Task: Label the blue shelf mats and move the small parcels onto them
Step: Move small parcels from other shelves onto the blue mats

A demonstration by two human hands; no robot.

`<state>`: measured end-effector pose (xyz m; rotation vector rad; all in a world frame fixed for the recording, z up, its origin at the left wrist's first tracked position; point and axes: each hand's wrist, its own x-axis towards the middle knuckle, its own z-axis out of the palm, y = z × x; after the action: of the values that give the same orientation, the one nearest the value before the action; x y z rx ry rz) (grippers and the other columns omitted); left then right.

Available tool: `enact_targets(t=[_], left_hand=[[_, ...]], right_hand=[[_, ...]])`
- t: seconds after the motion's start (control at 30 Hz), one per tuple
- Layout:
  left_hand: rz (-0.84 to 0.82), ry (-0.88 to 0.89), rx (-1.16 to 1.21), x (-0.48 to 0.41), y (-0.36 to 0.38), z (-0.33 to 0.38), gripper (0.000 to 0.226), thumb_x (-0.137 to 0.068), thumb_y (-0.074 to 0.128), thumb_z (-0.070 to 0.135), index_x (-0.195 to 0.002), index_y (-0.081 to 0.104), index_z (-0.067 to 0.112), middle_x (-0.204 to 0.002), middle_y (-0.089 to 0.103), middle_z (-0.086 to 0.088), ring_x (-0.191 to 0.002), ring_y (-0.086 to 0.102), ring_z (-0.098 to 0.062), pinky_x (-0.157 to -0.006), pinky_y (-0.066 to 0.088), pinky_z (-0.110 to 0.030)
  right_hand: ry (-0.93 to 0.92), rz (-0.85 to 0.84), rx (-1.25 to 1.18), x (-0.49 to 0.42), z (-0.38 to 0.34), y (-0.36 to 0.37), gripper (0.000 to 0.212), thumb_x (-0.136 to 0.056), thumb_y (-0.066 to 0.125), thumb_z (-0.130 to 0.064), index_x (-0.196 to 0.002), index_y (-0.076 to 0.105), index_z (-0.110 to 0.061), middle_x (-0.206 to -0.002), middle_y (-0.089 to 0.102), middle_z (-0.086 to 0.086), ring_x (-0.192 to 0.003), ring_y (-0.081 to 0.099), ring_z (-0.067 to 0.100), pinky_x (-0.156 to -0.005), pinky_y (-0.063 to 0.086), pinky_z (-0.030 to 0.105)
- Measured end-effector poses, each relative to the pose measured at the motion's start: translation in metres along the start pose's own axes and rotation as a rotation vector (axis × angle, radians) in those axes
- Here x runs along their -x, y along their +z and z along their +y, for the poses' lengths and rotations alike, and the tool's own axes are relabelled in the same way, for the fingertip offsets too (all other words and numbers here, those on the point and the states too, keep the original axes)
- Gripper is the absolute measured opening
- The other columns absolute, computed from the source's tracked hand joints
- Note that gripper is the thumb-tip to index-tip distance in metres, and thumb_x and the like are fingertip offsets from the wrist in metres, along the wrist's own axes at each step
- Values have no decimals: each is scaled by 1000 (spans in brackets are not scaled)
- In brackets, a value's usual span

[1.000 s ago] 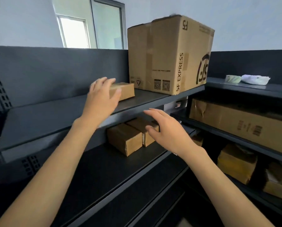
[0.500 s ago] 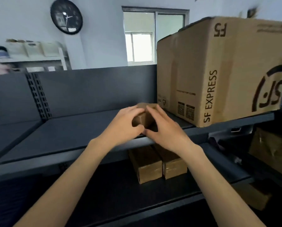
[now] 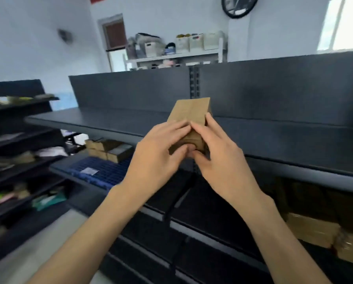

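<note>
Head-camera view showed both hands wrapped around one small parcel [image 3: 189, 117], held in the air in front of the dark top shelf [image 3: 110, 121]. The left hand [image 3: 157, 152] gripped its near left side, and the right hand [image 3: 218, 158] gripped its right side, fingertips meeting on top. Lower left, a blue shelf mat [image 3: 103, 171] lay on a lower shelf, bearing a white label [image 3: 89, 171] and a few small boxes [image 3: 108, 149] at its far edge.
</note>
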<state>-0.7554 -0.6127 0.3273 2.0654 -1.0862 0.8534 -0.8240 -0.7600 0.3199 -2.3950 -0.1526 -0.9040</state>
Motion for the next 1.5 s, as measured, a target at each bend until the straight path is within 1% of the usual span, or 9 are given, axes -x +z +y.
enact_targets(t=[0.13,0.37,0.57,0.8,1.0,1.2,1.3,1.37,1.5], left_hand=[[34,-116,-110,53,-71,-71,42,-83,66,25,-123,64,13,-130,60,2,-123,52,-14,-104,41,-32],[17,-291,-172,154,-170,-193,39,-85,65,26,-123,64,19,-131,60,7,-124,51,-9,-103,44,-36],[-30,-325,-118,192,-193,-285,36,-86,68,22,-122,65,20,-129,61,7,-123,51,-8,-103,44,-38],[-127,-273,-5,175,-158,-380,39,-87,67,17,-126,62,22,-133,58,9,-128,47,-7,-107,40,-37],[-233,-167,78,129,-96,-465,37,-90,62,15,-127,61,20,-133,57,7,-126,46,-8,-109,35,-27],[-352,-89,143,67,-34,-553,41,-90,53,8,-129,59,20,-135,56,2,-126,48,-14,-107,38,-29],[-357,-76,235,41,-11,-584,40,-90,53,4,-127,59,15,-133,58,-5,-123,48,-17,-103,33,-16],[-364,-79,282,27,3,-605,41,-89,54,-1,-127,59,11,-132,58,-9,-124,48,-20,-101,31,-11],[-479,41,375,2,31,-653,50,-87,53,-5,-135,51,10,-133,56,-13,-125,49,-28,-105,40,-28]], right_hand=[[-89,-105,-118,-16,-62,92,58,-92,61,-29,-142,35,-41,-159,14,-13,-132,40,13,-103,36,28],[-125,-268,-235,-16,-162,249,56,-92,60,-29,-141,36,-39,-160,14,-11,-129,46,19,-102,45,43],[-57,-309,-195,-24,-195,344,54,-93,58,-25,-141,36,-35,-160,15,-4,-134,40,17,-98,36,24],[88,-288,-94,-65,-175,408,53,-91,59,-13,-135,37,-33,-161,12,-2,-124,50,24,-96,47,38],[235,-209,-46,-118,-118,465,56,-89,58,-8,-134,35,-35,-161,12,-5,-122,51,26,-92,49,43],[378,-133,7,-189,-62,520,69,-88,52,-3,-144,22,-30,-146,41,7,-109,57,27,-84,50,37],[458,-138,-5,-221,-40,541,66,-89,50,-3,-143,23,-31,-136,48,7,-111,55,27,-88,49,40],[424,-74,-10,-238,-29,556,68,-88,51,0,-143,24,-28,-131,51,9,-108,57,29,-84,52,45],[444,-33,69,-268,-3,591,65,-88,52,1,-144,22,-12,-116,57,18,-97,60,35,-75,54,45]])
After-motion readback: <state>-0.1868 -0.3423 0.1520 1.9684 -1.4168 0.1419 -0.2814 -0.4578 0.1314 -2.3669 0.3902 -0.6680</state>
